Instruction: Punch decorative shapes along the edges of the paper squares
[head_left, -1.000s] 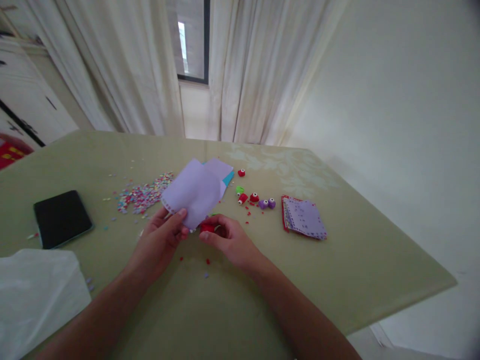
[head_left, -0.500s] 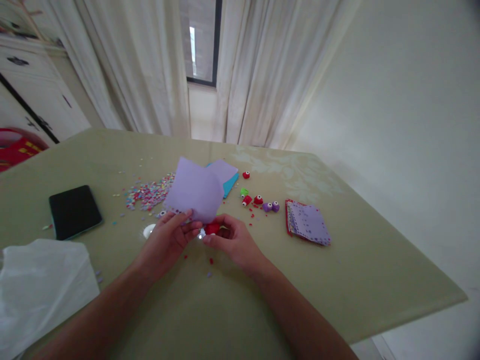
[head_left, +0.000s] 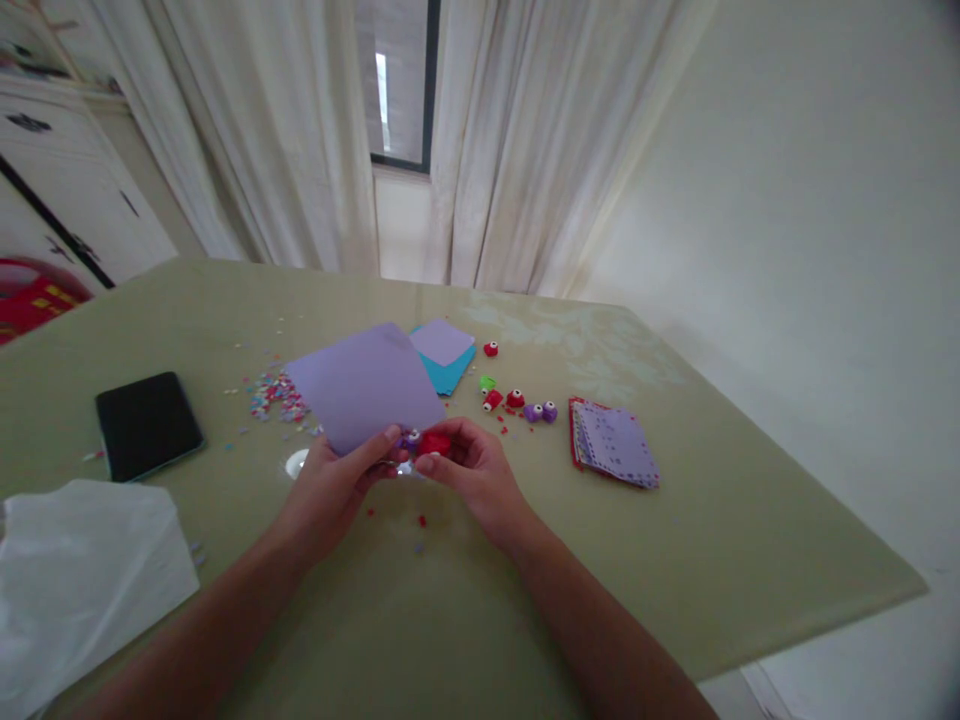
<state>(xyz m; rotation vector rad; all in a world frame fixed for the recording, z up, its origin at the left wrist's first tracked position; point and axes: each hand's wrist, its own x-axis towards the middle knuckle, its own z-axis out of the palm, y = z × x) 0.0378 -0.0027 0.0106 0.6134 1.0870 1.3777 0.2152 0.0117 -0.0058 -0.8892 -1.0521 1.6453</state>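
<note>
My left hand (head_left: 336,490) pinches a lilac sheet of paper (head_left: 367,385) by its near edge, thumb on top. The sheet is raised and tilted above the table. My right hand (head_left: 476,475) is closed around a small red paper punch (head_left: 433,443) at the sheet's near right corner. Whether the paper is inside the punch is hidden by my fingers. A small purple piece with a white eye (head_left: 412,437) shows between the left thumb and the red punch; I cannot tell if it is held. A few red bits (head_left: 422,520) lie on the table just below my hands.
Several red and purple punches with eyes (head_left: 515,398) lie beyond my right hand. Farther back are blue and lilac papers (head_left: 444,355). A stack of hole-edged papers (head_left: 619,445) lies right. Confetti (head_left: 276,395), a dark tablet (head_left: 150,425) and white tissue (head_left: 94,580) are left.
The lilac sheet has turned and tipped leftward, uncovering more of the blue paper and covering part of the confetti. The right hand and red punch have shifted slightly right and up.
</note>
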